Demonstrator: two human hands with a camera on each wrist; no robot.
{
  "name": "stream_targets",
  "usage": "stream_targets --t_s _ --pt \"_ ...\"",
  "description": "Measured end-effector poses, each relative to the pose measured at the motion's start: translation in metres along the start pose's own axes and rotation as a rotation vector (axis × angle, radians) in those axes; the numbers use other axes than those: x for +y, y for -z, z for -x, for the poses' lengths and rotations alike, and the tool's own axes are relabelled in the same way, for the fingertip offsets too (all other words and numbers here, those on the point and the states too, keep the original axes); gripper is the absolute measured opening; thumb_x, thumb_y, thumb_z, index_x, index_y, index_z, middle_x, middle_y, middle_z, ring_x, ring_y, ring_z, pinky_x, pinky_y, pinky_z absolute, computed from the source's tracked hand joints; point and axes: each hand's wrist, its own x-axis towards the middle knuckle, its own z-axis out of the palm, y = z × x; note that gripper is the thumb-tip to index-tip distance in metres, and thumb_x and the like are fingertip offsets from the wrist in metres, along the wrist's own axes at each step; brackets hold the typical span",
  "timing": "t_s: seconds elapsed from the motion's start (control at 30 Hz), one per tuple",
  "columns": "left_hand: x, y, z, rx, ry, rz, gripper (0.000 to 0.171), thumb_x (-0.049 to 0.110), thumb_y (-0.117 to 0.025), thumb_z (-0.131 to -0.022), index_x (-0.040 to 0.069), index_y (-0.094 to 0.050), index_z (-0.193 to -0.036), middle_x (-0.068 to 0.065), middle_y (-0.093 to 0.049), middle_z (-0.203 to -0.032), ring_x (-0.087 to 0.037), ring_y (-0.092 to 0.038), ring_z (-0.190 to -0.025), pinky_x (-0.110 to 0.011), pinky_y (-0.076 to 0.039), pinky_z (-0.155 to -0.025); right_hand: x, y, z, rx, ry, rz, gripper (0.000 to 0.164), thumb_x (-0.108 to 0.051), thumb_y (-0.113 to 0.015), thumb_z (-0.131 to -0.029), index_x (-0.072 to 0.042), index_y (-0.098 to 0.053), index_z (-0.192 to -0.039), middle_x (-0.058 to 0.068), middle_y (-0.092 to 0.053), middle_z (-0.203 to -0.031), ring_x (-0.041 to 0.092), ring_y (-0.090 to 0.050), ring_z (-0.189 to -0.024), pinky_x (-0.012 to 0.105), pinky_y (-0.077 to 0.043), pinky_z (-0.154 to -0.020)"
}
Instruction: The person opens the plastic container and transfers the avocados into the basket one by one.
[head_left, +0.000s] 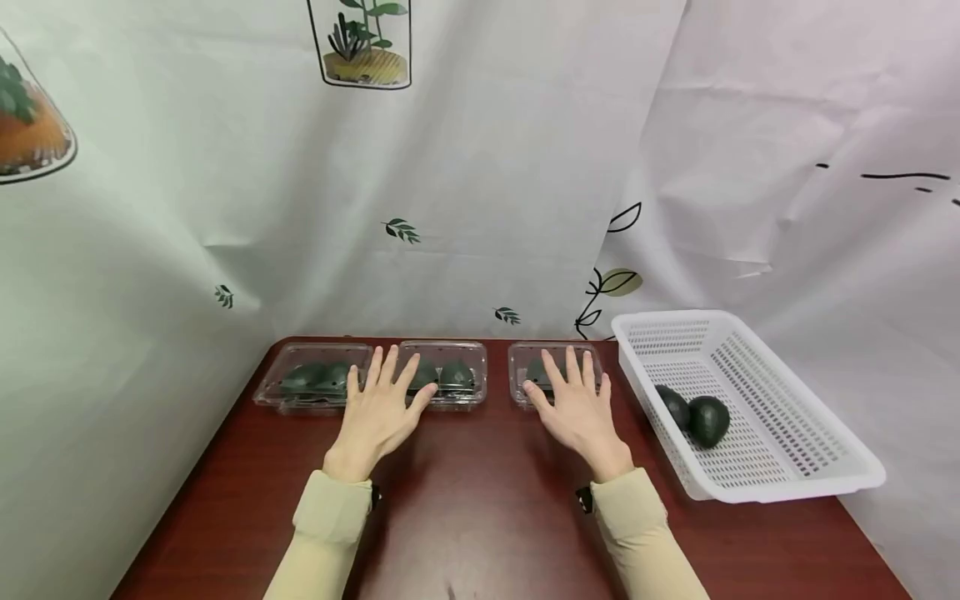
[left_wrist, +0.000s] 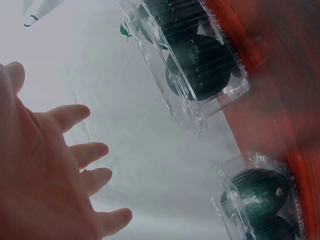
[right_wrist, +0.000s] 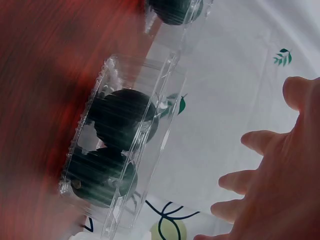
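Note:
Both hands are held out over the table with fingers spread, holding nothing. My left hand overlaps the space between the left clear plastic box and the middle clear plastic box in the head view. Dark green avocados lie inside each box. My right hand is in front of the right clear plastic box, covering part of its avocados. In the left wrist view, two boxes stand apart from the fingers. The right wrist view shows two avocados in a lidded box.
A white perforated plastic basket sits at the right side of the dark red table, with two loose avocados at its left wall. A white printed curtain hangs directly behind the boxes.

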Motion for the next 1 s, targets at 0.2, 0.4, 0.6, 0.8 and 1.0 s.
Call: stream_targets --t_s 0.2,0.4,0.6,0.8,1.0 --pt "-0.005 0.000 0.002 0.006 0.012 0.000 0.076 0.068 -0.026 -0.097 0.018 -0.031 -0.154 -0.017 -0.014 -0.160 -0.036 -0.004 -0.147 -0.063 0.001 -0.110 -0.010 -0.006 0.002 -0.018 0.018 -0.015 0.070 -0.063 -0.034 -0.098 -0.024 -0.025 -0.156 0.017 -0.013 -0.161 0.040 0.001 -0.146 0.067 -0.006 -0.108" --pt "-0.010 -0.001 0.005 -0.005 0.017 0.016 0.075 0.067 -0.024 -0.098 0.017 -0.029 -0.155 -0.017 -0.014 -0.160 -0.036 -0.002 -0.147 -0.064 0.001 -0.110 -0.023 -0.014 0.006 -0.028 0.030 -0.035 0.070 -0.064 -0.034 -0.098 -0.025 -0.025 -0.156 0.016 -0.013 -0.161 0.038 0.000 -0.147 0.066 -0.006 -0.108" --pt "-0.017 -0.001 0.008 -0.006 0.030 0.037 0.075 0.066 -0.025 -0.098 0.017 -0.028 -0.155 -0.018 -0.012 -0.161 -0.037 -0.002 -0.147 -0.064 0.001 -0.109 -0.039 -0.023 0.010 -0.039 0.046 -0.049 0.068 -0.064 -0.034 -0.098 -0.027 -0.026 -0.155 0.015 -0.014 -0.161 0.036 0.000 -0.147 0.064 -0.007 -0.109" --pt "-0.023 -0.002 0.010 -0.002 0.049 0.058 0.076 0.067 -0.025 -0.098 0.017 -0.027 -0.155 -0.017 -0.010 -0.161 -0.036 -0.001 -0.147 -0.064 0.000 -0.109 -0.052 -0.028 0.013 -0.033 0.072 -0.053 0.068 -0.063 -0.035 -0.099 -0.027 -0.027 -0.155 0.015 -0.016 -0.160 0.036 -0.003 -0.147 0.064 -0.010 -0.110" --pt "-0.025 -0.006 0.011 -0.002 0.051 0.078 0.076 0.067 -0.025 -0.098 0.016 -0.030 -0.154 -0.018 -0.011 -0.161 -0.036 0.000 -0.147 -0.064 0.000 -0.109 -0.062 -0.032 0.014 -0.042 0.094 -0.092 0.067 -0.062 -0.036 -0.099 -0.026 -0.028 -0.155 0.014 -0.014 -0.161 0.035 -0.002 -0.147 0.063 -0.010 -0.110"
